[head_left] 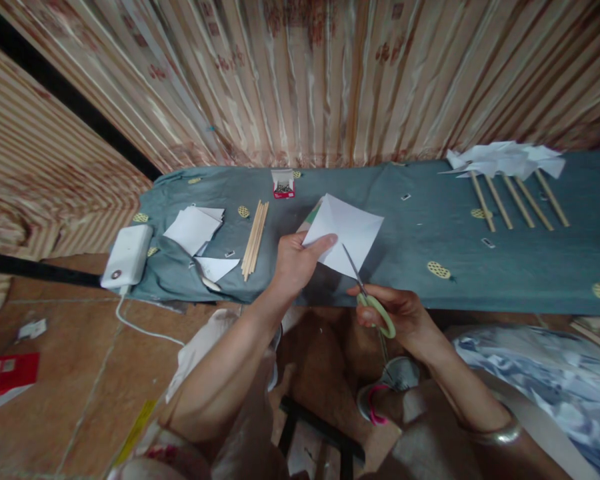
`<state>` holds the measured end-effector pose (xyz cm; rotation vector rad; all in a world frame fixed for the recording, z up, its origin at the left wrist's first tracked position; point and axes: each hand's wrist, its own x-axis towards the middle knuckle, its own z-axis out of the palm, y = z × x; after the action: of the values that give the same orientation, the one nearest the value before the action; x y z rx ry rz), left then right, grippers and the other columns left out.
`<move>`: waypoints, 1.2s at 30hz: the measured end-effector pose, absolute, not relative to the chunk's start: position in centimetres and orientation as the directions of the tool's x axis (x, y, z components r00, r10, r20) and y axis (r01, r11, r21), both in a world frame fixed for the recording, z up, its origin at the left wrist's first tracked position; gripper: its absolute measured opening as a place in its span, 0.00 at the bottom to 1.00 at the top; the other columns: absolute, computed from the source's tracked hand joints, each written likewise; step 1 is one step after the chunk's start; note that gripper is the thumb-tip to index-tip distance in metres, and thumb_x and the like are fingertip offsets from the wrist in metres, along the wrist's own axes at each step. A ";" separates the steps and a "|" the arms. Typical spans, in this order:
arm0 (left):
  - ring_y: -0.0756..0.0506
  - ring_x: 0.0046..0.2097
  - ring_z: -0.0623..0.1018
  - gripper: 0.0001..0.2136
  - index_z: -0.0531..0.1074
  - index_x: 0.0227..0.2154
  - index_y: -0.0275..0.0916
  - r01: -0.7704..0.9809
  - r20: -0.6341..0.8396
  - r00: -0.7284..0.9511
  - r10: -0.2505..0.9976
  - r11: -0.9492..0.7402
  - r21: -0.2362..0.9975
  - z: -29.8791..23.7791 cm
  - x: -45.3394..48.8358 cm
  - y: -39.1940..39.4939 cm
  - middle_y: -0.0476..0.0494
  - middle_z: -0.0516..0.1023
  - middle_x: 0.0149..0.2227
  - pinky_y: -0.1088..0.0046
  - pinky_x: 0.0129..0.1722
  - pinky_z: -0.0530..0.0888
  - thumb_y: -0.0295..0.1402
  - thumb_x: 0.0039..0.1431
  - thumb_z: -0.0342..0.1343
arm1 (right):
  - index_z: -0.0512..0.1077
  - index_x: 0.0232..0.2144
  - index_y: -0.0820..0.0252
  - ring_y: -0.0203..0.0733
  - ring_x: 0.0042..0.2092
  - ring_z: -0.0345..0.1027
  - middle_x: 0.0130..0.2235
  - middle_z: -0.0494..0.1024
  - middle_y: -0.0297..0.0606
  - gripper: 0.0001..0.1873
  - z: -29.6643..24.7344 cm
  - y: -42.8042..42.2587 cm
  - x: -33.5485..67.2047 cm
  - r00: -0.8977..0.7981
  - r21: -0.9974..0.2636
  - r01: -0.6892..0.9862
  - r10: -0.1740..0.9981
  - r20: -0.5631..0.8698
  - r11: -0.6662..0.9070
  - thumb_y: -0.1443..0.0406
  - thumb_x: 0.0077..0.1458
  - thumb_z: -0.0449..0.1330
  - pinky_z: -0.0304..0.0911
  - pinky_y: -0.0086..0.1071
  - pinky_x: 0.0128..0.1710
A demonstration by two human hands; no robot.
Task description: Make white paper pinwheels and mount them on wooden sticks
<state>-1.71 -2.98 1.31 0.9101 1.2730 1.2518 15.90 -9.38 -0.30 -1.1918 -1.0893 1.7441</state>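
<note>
Gripping a white paper square (347, 233) in the left hand (295, 263), right hand (405, 317) clamped on green-handled scissors (367, 297)

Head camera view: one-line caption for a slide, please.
Left hand holds a white paper square while the right hand puts green-handled scissors to it.

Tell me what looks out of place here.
The white charger sits partly over the left edge of the table, its cable dangling to the floor. A paper scrap lies there. Left hand holds a paper square, right hand scissors.
</note>
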 end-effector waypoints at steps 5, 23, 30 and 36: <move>0.51 0.24 0.71 0.11 0.79 0.24 0.33 -0.160 -0.182 -0.124 0.975 0.161 0.974 1.2 -1.7 -3.0 0.48 0.77 0.23 0.75 0.26 0.67 0.36 0.40 0.67 | 0.80 0.33 0.60 0.31 0.21 0.59 0.19 0.69 0.30 0.24 -0.2 -9.4 15.8 -0.279 -0.942 -0.066 0.912 -0.300 -0.329 0.52 0.33 0.72 0.59 0.29 0.21; 0.51 0.23 0.71 0.10 0.78 0.23 0.33 -0.155 -0.180 -0.124 0.976 0.160 0.975 1.3 -1.6 -3.0 0.48 0.77 0.22 0.76 0.25 0.67 0.36 0.39 0.67 | 0.80 0.31 0.59 0.31 0.20 0.59 0.18 0.69 0.29 0.24 -0.1 -9.3 15.8 -0.261 -0.943 -0.069 0.918 -0.297 -0.325 0.51 0.32 0.73 0.59 0.28 0.19; 0.51 0.24 0.72 0.11 0.78 0.23 0.34 -0.159 -0.182 -0.124 0.975 0.162 0.974 1.2 -1.7 -2.9 0.47 0.77 0.23 0.75 0.26 0.68 0.37 0.39 0.68 | 0.78 0.35 0.59 0.32 0.22 0.62 0.21 0.72 0.31 0.25 -1.0 -9.4 16.1 -0.343 -0.950 -0.035 0.897 -0.279 -0.309 0.49 0.38 0.70 0.59 0.27 0.21; 0.49 0.25 0.73 0.11 0.78 0.24 0.34 -0.176 -0.166 -0.203 0.965 0.131 0.976 1.8 -2.9 -2.2 0.46 0.78 0.24 0.74 0.27 0.70 0.36 0.39 0.68 | 0.76 0.38 0.61 0.34 0.27 0.65 0.26 0.74 0.34 0.24 -0.9 -9.4 17.2 -0.432 -0.944 0.045 0.846 -0.313 -0.326 0.51 0.41 0.69 0.61 0.28 0.26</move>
<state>-2.91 -2.23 1.81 0.8673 1.3091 1.3228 17.18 -9.41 -0.91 -1.1840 -1.3332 1.8171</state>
